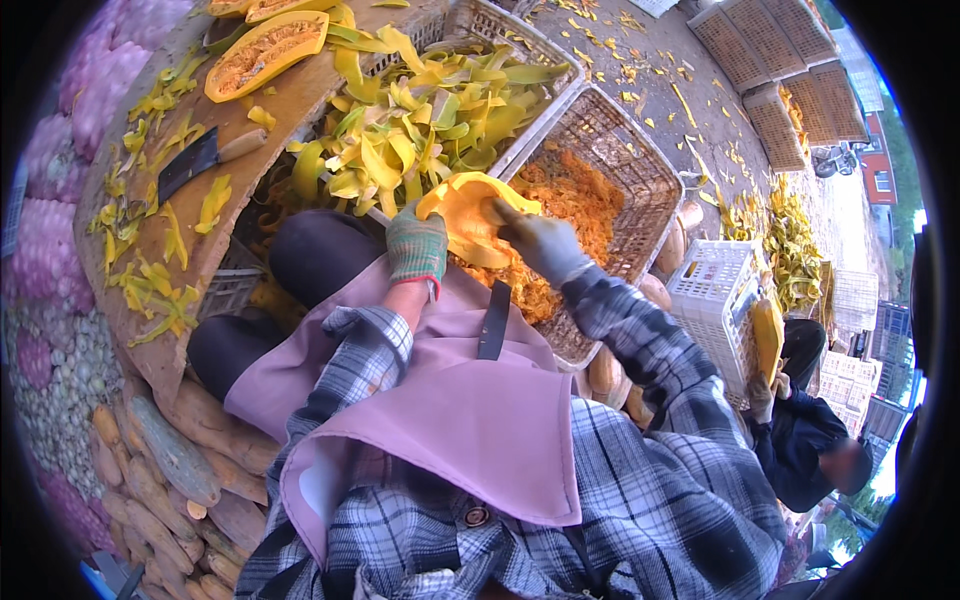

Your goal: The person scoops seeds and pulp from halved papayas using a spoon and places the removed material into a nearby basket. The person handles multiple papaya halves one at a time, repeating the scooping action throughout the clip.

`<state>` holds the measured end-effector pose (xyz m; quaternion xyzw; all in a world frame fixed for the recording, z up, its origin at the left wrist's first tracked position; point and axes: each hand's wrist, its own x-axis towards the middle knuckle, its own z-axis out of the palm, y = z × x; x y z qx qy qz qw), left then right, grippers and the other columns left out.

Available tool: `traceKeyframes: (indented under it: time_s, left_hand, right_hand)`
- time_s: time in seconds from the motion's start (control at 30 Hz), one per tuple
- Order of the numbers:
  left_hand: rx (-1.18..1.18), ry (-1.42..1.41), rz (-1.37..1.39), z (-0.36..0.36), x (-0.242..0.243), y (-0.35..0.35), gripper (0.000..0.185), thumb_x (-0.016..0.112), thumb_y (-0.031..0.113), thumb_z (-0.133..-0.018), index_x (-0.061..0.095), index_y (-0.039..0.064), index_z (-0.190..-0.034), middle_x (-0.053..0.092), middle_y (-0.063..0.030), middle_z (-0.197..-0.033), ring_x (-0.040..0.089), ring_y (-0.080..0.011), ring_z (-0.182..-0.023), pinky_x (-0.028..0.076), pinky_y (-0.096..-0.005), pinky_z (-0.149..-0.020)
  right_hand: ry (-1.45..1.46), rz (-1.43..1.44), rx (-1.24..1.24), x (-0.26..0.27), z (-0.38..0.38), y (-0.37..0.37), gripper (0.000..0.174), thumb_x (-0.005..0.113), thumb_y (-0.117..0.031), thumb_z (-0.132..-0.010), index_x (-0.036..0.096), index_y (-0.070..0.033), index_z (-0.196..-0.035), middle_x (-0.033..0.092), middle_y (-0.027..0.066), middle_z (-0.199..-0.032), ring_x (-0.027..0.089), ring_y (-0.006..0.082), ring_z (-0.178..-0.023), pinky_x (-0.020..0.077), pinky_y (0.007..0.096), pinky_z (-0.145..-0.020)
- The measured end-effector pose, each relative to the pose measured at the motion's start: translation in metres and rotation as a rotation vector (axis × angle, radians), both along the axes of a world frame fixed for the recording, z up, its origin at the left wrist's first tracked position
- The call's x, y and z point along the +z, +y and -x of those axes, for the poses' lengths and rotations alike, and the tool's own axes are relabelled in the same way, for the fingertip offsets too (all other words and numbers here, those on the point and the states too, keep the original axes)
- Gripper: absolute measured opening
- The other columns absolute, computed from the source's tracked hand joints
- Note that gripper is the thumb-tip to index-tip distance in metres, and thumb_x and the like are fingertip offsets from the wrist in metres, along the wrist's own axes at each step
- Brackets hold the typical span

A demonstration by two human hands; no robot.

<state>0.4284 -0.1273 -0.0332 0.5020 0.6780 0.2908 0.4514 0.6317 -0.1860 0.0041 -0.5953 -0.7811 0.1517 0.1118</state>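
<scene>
My left hand, in a green knitted glove, is closed on the edge of a hollowed, peeled piece of pumpkin. My right hand, in a pale, stained glove, is at the piece's hollow side with its fingers curled; whether it holds a tool is hidden. Below the piece, a brown plastic crate holds orange pumpkin pulp and seeds. Beside it, another crate is heaped with yellow-green peelings. A cleaver with a wooden handle lies on the board at the left.
A cut pumpkin half and peel scraps lie on the wooden board. Whole pumpkins are piled at lower left, near net sacks. At right, another person holds a peeled pumpkin beside a white crate.
</scene>
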Motion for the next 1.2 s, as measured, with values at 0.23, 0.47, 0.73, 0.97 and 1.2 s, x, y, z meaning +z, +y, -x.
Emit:
traceKeyframes:
  time_s: [0.23,0.47,0.73,0.97,1.2]
  left_hand:
    - [0.028,-0.085,0.044,-0.003,-0.002,0.000,0.029,0.052,0.014,-0.079,0.064,0.000,-0.101,0.065,-0.0218,-0.082,0.064,-0.0336,-0.078,0.049,-0.0384,-0.074]
    - [0.090,-0.115,-0.016,0.004,-0.009,0.006,0.028,0.052,0.015,-0.078,0.065,0.000,-0.099,0.064,-0.0217,-0.076,0.063,-0.0336,-0.073,0.049,-0.0384,-0.069]
    - [0.084,-0.158,-0.025,0.001,-0.021,-0.001,0.027,0.052,0.014,-0.079,0.064,-0.001,-0.098,0.064,-0.0214,-0.078,0.063,-0.0338,-0.074,0.049,-0.0387,-0.071]
    - [-0.030,-0.040,-0.096,0.005,-0.007,-0.009,0.030,0.056,0.012,-0.080,0.064,0.001,-0.106,0.066,-0.0214,-0.087,0.065,-0.0327,-0.083,0.050,-0.0364,-0.075]
    - [-0.019,-0.078,-0.145,0.005,0.007,-0.013,0.031,0.057,0.010,-0.081,0.063,0.003,-0.111,0.067,-0.0195,-0.092,0.066,-0.0286,-0.087,0.050,-0.0339,-0.079]
  right_hand:
    - [0.064,0.172,-0.106,-0.004,-0.006,-0.017,0.046,0.058,-0.032,-0.087,0.047,-0.019,-0.130,0.064,0.0144,-0.074,0.064,0.0320,-0.067,0.0506,0.0417,-0.057]
    - [-0.204,0.219,-0.265,-0.017,-0.052,-0.013,0.038,0.053,-0.038,-0.089,0.056,-0.016,-0.120,0.066,0.0170,-0.084,0.065,0.0330,-0.075,0.0509,0.0443,-0.065]
    - [0.048,0.080,-0.032,-0.031,-0.015,-0.029,0.038,0.052,-0.034,-0.091,0.047,-0.020,-0.125,0.063,0.0129,-0.072,0.064,0.0313,-0.066,0.0506,0.0420,-0.057]
    - [-0.170,0.166,-0.272,-0.019,-0.043,-0.027,0.034,0.051,-0.033,-0.091,0.055,-0.020,-0.122,0.066,0.0135,-0.075,0.065,0.0323,-0.065,0.0516,0.0427,-0.058]
    - [0.837,0.418,-0.335,-0.018,0.033,0.001,0.047,0.066,-0.021,-0.088,0.053,0.008,-0.122,0.064,0.0103,-0.111,0.058,0.0107,-0.098,0.0470,0.0245,-0.086]
